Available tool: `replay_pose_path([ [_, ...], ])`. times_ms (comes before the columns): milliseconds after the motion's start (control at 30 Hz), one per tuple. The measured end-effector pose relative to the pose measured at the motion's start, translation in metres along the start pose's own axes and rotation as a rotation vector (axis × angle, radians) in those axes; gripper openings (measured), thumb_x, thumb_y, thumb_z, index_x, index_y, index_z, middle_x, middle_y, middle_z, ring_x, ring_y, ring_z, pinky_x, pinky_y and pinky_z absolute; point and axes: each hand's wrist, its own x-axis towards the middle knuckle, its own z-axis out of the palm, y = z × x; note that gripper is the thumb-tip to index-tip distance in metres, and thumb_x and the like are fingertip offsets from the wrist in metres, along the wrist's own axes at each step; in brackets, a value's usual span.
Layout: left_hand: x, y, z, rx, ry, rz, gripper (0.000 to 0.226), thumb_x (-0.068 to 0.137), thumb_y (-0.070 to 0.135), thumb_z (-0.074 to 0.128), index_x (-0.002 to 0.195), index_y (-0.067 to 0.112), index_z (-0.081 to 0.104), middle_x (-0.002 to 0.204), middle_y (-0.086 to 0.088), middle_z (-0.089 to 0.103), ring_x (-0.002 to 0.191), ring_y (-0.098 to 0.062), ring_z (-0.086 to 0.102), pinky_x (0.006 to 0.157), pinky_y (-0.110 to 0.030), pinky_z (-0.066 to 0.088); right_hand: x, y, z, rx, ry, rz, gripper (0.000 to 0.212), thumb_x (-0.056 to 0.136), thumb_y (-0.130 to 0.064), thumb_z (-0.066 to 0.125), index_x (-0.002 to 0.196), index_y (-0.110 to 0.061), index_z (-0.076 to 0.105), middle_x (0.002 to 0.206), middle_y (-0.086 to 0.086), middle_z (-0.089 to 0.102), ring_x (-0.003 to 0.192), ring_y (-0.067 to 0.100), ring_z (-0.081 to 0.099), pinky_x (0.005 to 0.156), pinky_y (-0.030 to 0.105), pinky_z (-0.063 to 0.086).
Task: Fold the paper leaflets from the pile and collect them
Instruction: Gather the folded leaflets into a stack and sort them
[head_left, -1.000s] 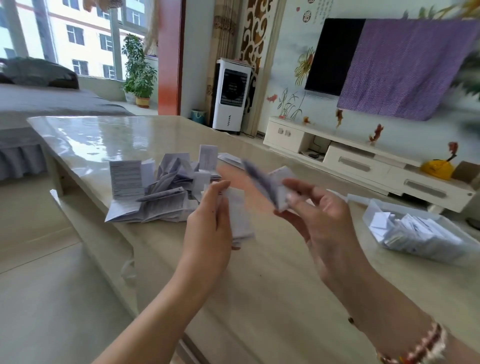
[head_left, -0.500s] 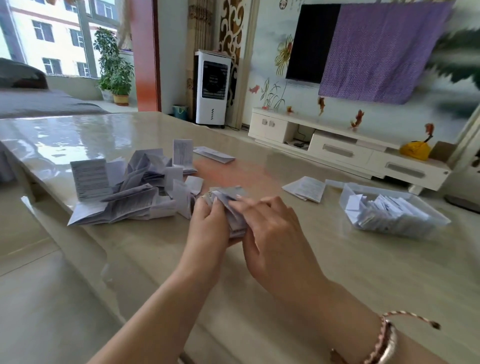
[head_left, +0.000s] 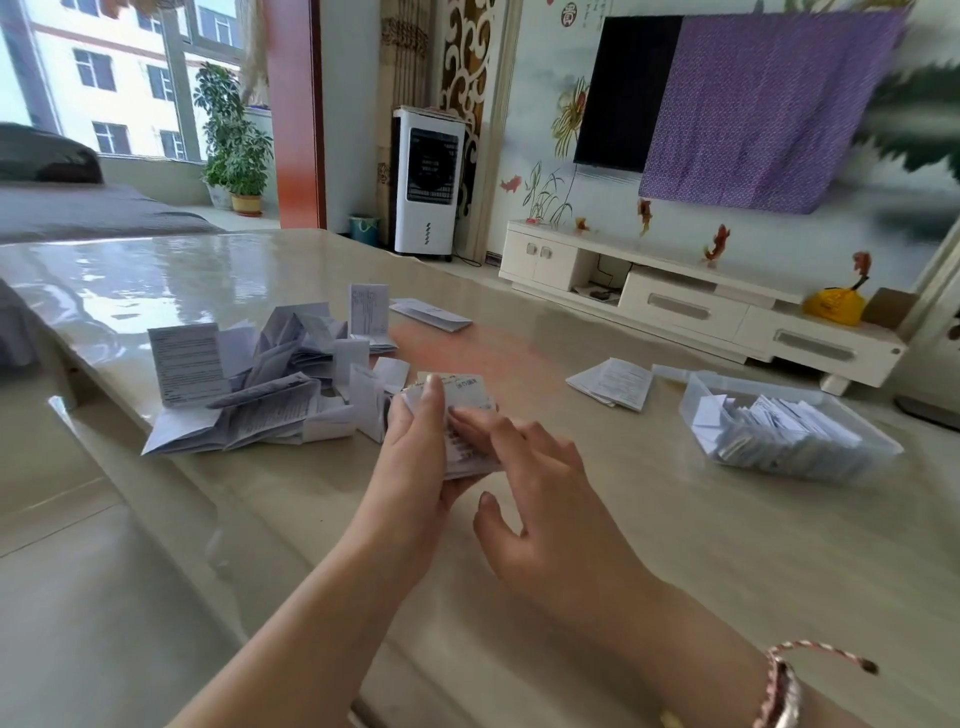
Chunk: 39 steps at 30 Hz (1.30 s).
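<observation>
A loose pile of white printed leaflets (head_left: 260, 379) lies on the glossy beige table (head_left: 675, 519) at the left. My left hand (head_left: 415, 457) grips a folded leaflet (head_left: 467, 410) just above the table, thumb on its top edge. My right hand (head_left: 535, 493) lies beside it, straight fingertips pressing on the leaflet's face, thumb held apart below. A clear plastic tray (head_left: 779, 426) at the right holds several folded leaflets.
A single folded leaflet (head_left: 610, 383) lies between my hands and the tray, another (head_left: 430, 314) farther back. The table's near edge runs diagonally at the left, with the floor below. A TV cabinet (head_left: 701, 306) and an air cooler (head_left: 427, 182) stand beyond.
My right hand came down from holding up a leaflet to join the left hand. Both now work on one folded leaflet, and the right fingers have slid down its face.
</observation>
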Motion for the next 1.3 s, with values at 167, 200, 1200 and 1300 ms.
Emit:
replay_pose_path([
  [167, 0.0, 0.004, -0.005, 0.0, 0.002, 0.038, 0.026, 0.102, 0.019, 0.041, 0.126, 0.012, 0.047, 0.1, -0.009, 0.067, 0.076, -0.014, 0.067, 0.062, -0.027, 0.056, 0.002, 0.006, -0.002, 0.289, 0.134, 0.055, 0.045, 0.08, -0.005, 0.051, 0.119, -0.026, 0.054, 0.116, -0.018, 0.065, 0.115, -0.006, 0.055, 0.101, 0.026, 0.039],
  [200, 0.0, 0.004, -0.005, 0.021, 0.014, 0.051, 0.027, 0.102, 0.018, 0.042, 0.129, 0.014, 0.047, 0.102, -0.009, 0.067, 0.078, -0.014, 0.067, 0.063, -0.028, 0.056, 0.004, 0.009, -0.003, 0.285, 0.184, 0.047, 0.038, 0.082, -0.009, 0.055, 0.116, -0.026, 0.056, 0.114, -0.018, 0.064, 0.114, -0.003, 0.056, 0.1, 0.031, 0.042],
  [1200, -0.009, 0.002, -0.014, 0.263, -0.064, 0.001, 0.022, 0.096, 0.01, 0.053, 0.118, 0.009, 0.052, 0.107, -0.017, 0.07, 0.086, -0.024, 0.069, 0.07, -0.034, 0.058, 0.016, 0.029, -0.02, 0.098, -0.051, 0.438, 0.048, 0.061, -0.066, 0.068, 0.089, -0.03, 0.054, 0.114, -0.014, 0.051, 0.114, 0.009, 0.038, 0.086, 0.024, 0.033],
  [1300, -0.01, 0.001, -0.011, 0.267, -0.065, 0.001, 0.022, 0.095, 0.01, 0.055, 0.118, 0.009, 0.052, 0.107, -0.017, 0.07, 0.091, -0.028, 0.07, 0.075, -0.037, 0.059, 0.017, 0.03, -0.018, 0.193, -0.098, 0.52, 0.032, 0.068, -0.053, 0.077, 0.069, -0.029, 0.056, 0.097, -0.006, 0.054, 0.092, 0.009, 0.045, 0.071, 0.023, 0.035],
])
